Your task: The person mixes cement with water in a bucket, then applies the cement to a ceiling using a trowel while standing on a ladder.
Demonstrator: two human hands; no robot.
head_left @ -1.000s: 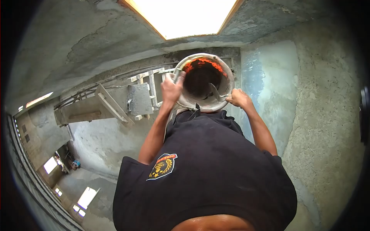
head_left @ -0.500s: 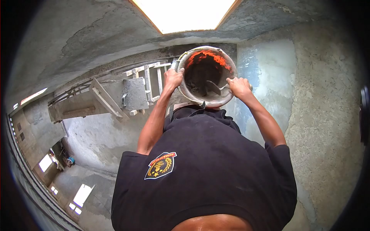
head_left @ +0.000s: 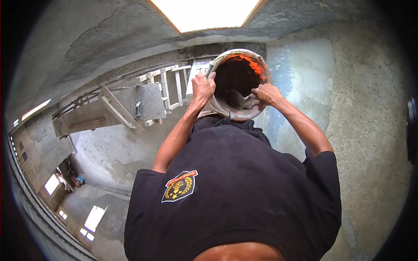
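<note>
In front of my chest a bucket point(head_left: 267, 71) is tilted with its mouth toward me. Orange shows on its upper inner wall, and grey residue coats the rim. My left hand point(head_left: 203, 89) is closed on the bucket's left rim. A trowel point(head_left: 237, 98) reaches into the bucket, its metal blade against the lower inner wall. Its handle is in the closed grip of my right hand point(head_left: 266, 94), at the right side of the rim. The dark bottom of the bucket is hard to make out.
A grey board with a handle point(head_left: 150, 102) rests on wooden planks point(head_left: 87, 115) to the left. Behind it stands a wooden ladder-like frame point(head_left: 172, 89). A rough plastered wall point(head_left: 365, 122) rises on the right, and a bright opening point(head_left: 209, 15) is ahead.
The bucket has shifted slightly right and tilted further, with my left hand moving right and up along with it. The trowel blade has turned and moved against the lower wall.
</note>
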